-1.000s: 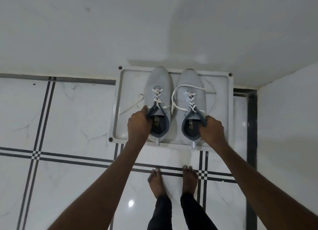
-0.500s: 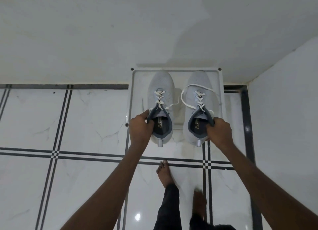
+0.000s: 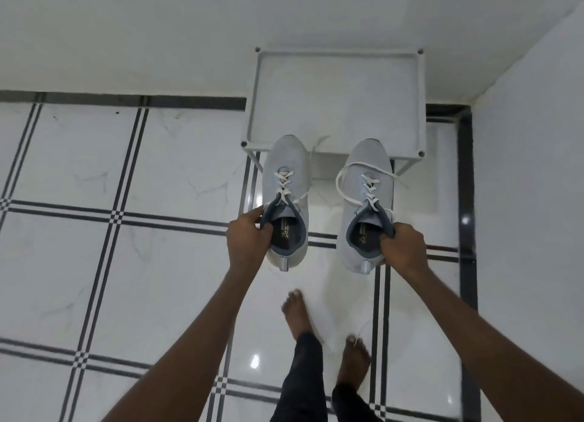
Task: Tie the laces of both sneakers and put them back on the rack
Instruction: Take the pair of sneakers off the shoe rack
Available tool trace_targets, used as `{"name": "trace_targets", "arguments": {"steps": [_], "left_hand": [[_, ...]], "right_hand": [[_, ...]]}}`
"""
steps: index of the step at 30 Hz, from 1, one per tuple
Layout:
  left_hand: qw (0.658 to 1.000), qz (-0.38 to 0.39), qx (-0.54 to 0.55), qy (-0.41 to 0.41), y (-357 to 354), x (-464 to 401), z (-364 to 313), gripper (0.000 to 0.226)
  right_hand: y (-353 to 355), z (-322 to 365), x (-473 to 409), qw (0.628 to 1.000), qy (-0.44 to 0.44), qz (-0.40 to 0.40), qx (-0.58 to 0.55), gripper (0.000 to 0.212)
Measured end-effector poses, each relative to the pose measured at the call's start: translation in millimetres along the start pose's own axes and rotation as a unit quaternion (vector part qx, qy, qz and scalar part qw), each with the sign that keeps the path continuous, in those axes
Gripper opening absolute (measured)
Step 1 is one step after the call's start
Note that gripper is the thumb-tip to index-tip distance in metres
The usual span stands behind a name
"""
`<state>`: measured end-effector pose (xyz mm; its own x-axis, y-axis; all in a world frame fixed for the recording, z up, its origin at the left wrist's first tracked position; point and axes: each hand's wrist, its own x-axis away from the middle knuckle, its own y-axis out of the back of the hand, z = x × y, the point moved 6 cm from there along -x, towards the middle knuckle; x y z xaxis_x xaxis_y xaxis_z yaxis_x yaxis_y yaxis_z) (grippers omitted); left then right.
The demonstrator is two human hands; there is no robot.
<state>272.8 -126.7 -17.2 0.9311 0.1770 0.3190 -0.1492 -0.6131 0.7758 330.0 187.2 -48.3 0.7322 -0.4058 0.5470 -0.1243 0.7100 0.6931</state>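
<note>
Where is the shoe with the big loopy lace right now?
In the head view, the right sneaker hangs from the right hand, right of the left sneaker, just in front of the white rack.

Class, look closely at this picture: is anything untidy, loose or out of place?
Yes. Both sneakers' laces are undone. The right sneaker, held by the right hand, has a loose lace looping wide over its sides. The left sneaker, held by the left hand, shows loose ends too. The rack behind holds nothing.
</note>
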Motion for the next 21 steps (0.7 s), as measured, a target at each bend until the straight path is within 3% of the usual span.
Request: {"name": "trace_targets", "arguments": {"steps": [11, 16, 21], "left_hand": [[0.998, 0.058, -0.026, 0.010, -168.7, -28.0, 170.3, 0.039], [0.999, 0.038, -0.020, 0.005, -268.1, -66.9, 246.0, 0.039], [1.000, 0.007, 0.001, 0.004, -323.4, -96.0, 288.4, 0.045]], "right_hand": [[-204.2, -109.1, -55.9, 1.000, -0.009, 0.006, 0.030, 0.013], [-301.6, -152.1, -123.1, 0.999, 0.002, -0.012, 0.049, 0.016], [-348.9, -177.9, -172.3, 0.997, 0.014, -0.039, 0.061, 0.015]]}}
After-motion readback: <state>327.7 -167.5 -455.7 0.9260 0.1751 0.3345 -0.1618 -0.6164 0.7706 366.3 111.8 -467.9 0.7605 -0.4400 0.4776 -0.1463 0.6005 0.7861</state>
